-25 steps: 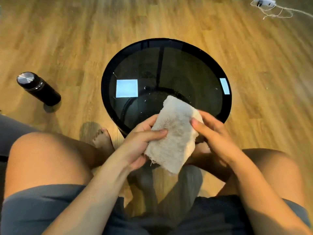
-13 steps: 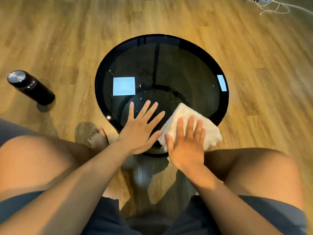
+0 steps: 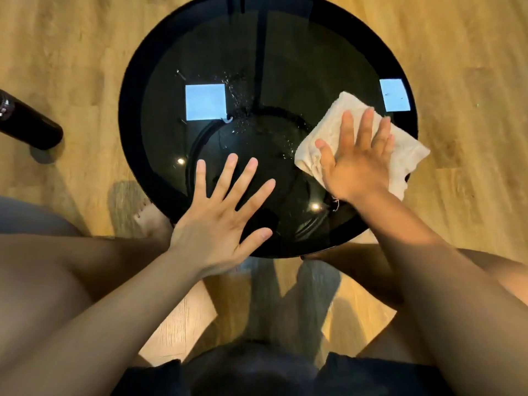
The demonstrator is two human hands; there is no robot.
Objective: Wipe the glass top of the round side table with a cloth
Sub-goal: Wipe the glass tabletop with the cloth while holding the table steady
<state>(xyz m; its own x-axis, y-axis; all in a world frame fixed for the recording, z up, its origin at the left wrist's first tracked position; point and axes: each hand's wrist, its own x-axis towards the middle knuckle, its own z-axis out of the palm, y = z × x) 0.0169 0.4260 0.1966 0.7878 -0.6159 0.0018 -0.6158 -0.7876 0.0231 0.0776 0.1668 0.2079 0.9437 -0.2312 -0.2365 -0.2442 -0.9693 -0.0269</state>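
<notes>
Your right hand (image 3: 357, 158) lies flat, fingers straight, pressing the cloth (image 3: 408, 151) onto the glass top (image 3: 271, 67) at right of frame. Your left hand (image 3: 217, 221) is spread open, empty, at the lower rim, seemingly steadying. Press evenly through the palm; sweep overlapping passes toward the specks (image 3: 237, 110) near centre.

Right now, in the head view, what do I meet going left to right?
bottle on the floor → left hand → right hand, flat on the cloth; those two overlap, so they count as one stop.
</notes>
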